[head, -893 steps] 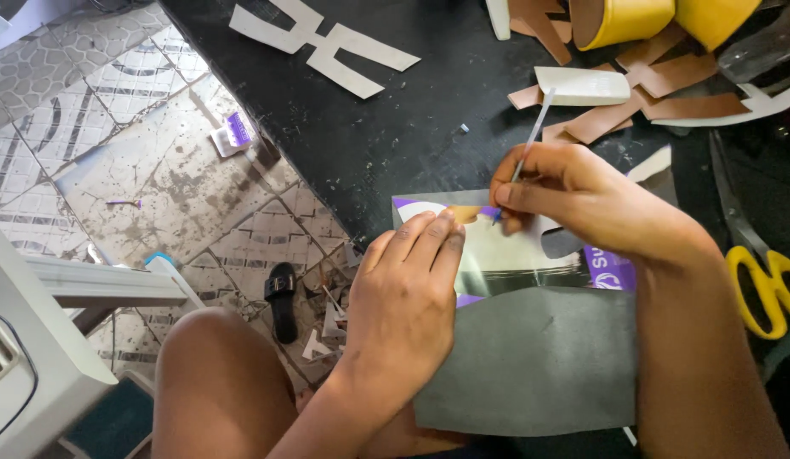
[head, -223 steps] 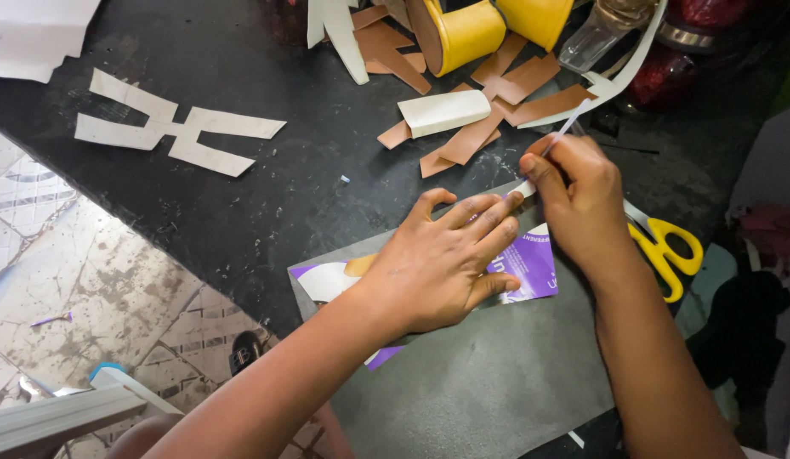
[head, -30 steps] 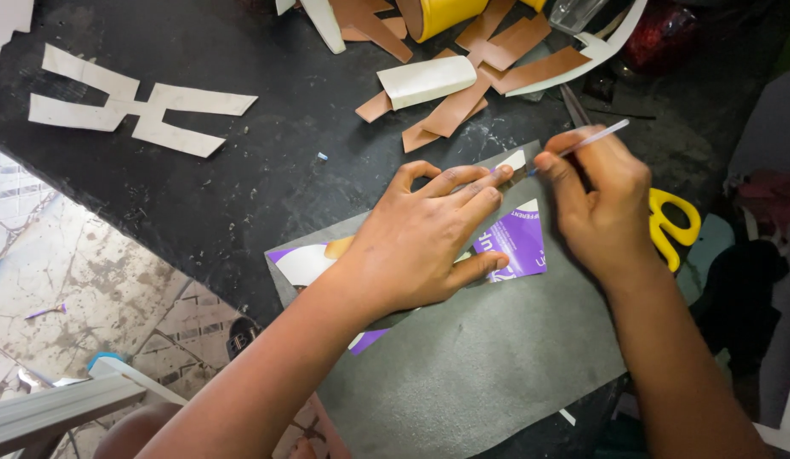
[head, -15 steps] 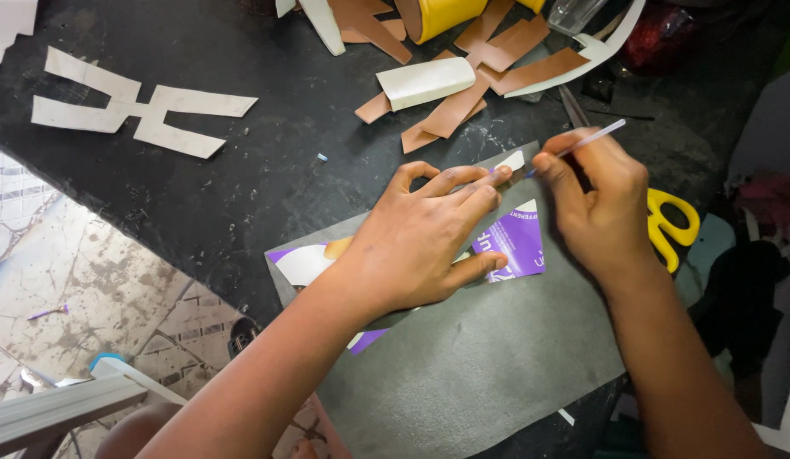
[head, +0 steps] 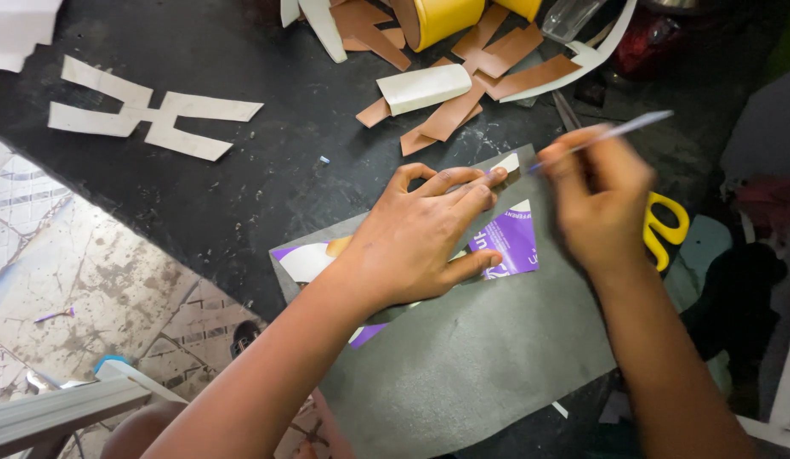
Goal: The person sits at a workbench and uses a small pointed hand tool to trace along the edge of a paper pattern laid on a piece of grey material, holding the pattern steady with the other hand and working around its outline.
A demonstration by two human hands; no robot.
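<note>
My left hand [head: 420, 242] lies flat, fingers spread, pressing a purple and white card cut-out [head: 512, 242] onto a grey sheet [head: 471, 357] on the black table [head: 242, 178]. My right hand [head: 603, 204] grips a thin pen [head: 612, 134], its tip near the top corner of the cut-out by my left fingertips. The right hand is blurred with motion.
A white cut-out shape [head: 148, 115] lies at the left of the table. Brown and white scraps [head: 459, 81] and a yellow tape roll [head: 442, 15] sit at the top. Yellow-handled scissors [head: 663, 229] lie behind my right hand. Tiled floor [head: 80, 280] shows lower left.
My right hand has shifted slightly right and up with the pen and is now blurred. My left hand stays pressed on the cut-out.
</note>
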